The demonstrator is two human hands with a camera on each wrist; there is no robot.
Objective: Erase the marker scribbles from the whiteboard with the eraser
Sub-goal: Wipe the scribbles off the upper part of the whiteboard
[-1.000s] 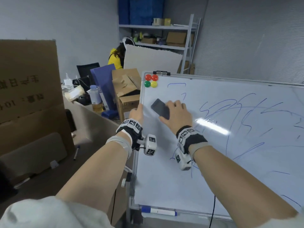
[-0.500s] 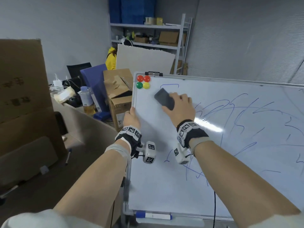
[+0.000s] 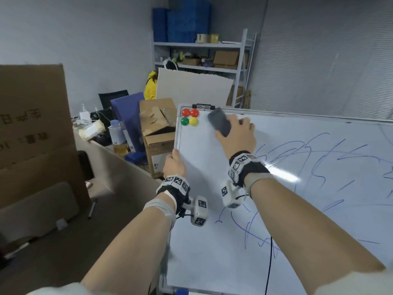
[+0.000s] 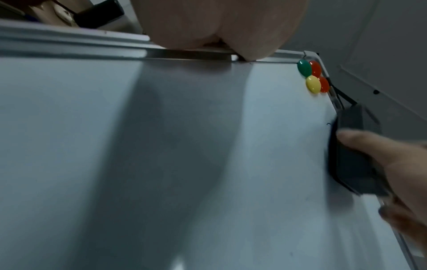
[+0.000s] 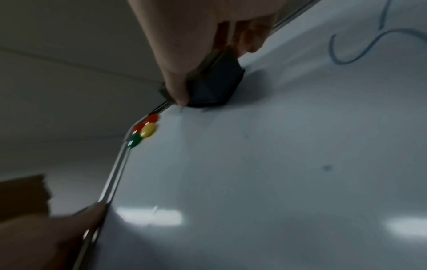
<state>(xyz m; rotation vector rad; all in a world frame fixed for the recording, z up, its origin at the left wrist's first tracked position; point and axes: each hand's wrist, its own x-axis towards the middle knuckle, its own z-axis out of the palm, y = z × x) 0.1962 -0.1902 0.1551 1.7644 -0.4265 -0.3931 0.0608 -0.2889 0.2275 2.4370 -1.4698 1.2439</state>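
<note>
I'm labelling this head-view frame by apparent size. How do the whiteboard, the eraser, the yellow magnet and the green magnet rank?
1. whiteboard
2. eraser
3. yellow magnet and green magnet: they look alike, so no ranking between them.

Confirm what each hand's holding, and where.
Right hand grips the dark eraser by its long sides, pad on the whiteboard. Left hand grips the whiteboard's left frame edge.

Glossy smooth whiteboard (image 3: 212, 262), metal-looking frame; matt dark eraser (image 3: 220, 122); shiny magnets (image 3: 190, 117).
</note>
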